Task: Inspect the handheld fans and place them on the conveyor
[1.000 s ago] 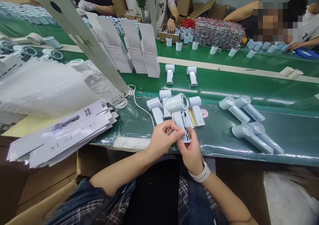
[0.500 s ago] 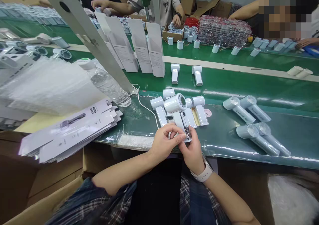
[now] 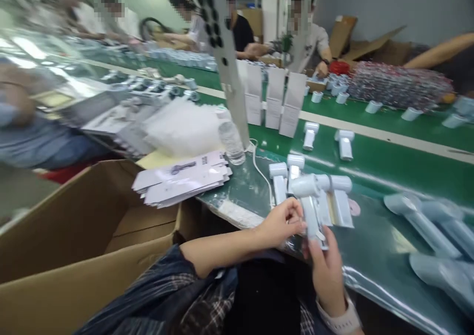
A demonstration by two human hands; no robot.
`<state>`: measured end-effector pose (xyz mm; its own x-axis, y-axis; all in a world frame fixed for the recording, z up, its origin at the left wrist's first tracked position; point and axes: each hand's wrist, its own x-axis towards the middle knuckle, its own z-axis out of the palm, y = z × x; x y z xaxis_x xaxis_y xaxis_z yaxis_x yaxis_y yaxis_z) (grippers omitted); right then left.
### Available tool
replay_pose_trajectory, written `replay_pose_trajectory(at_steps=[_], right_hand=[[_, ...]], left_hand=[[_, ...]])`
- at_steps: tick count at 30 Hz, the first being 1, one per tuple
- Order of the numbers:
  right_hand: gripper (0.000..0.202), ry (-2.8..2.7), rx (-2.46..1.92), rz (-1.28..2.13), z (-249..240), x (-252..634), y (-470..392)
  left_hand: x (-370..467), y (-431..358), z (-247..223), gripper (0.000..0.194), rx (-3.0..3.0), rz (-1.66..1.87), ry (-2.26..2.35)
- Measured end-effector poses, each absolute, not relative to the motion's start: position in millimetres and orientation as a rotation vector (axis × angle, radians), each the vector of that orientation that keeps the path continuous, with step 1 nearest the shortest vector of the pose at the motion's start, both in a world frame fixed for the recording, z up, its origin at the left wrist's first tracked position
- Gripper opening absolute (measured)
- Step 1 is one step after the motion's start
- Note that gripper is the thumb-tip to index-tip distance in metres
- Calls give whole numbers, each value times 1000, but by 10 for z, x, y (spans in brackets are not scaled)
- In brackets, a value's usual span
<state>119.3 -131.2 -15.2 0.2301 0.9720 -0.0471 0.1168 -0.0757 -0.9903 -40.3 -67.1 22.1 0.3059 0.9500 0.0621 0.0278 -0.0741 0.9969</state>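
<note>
Pale-blue, cylinder-headed plastic handheld fan (image 3: 309,204): right hand (image 3: 328,271) grasps handle (image 3: 313,222). Left hand (image 3: 279,222) curls alongside; grip unclear.

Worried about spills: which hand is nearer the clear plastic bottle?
Left. The left hand is below and right of the clear plastic bottle in view; the right hand, on the handheld fan, is farther right.

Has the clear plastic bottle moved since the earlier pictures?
No. Though the view has swung, the clear bottle still stands beside the foot of the metal post, on the same side.
</note>
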Motion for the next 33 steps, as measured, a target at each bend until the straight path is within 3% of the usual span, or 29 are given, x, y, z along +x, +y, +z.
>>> replay_pose_trajectory(at_steps=[3,7,10,13,15,20,24,26,27,29,33], right_hand=[[50,-985,-1372,1132,-201,1247,-1264],[43,-950,-1305,1147,-195,1277,-1210],[47,-937,-1340,1146,-236,1304,-1166],[55,-895,-1332,1177,-297,1328,-1127],[56,-860,-1302,1227,-312,1334,-1113],[45,-729,-1227,1315,-267,1329,-1094],[36,-731,-1152,1323,-283,1333,-1121],[36,-734,-1117,1308,-305,1333,-1150],[37,-731,-1104,1300,-314,1330,-1163],[39,-723,-1093,1276,-317,1323,-1177],[40,-734,-1093,1251,-307,1315,-1172]], left_hand=[[-784,-543,412,22,1606,1136,1097],[-1658,-266,721,19,1669,1504,1691],[-2373,17,791,5,1497,1665,2110],[-2884,220,730,22,1370,1510,2455],[-3049,271,670,21,1353,1390,2522],[-3081,173,683,5,1455,1287,2595],[-3020,-18,936,25,1477,1157,2754],[-2924,-117,1090,18,1365,1212,2841],[-2846,-156,1150,13,1328,1297,2816],[-2620,-192,1200,22,1367,1478,2636],[-1902,-81,920,31,1699,1347,2190]])
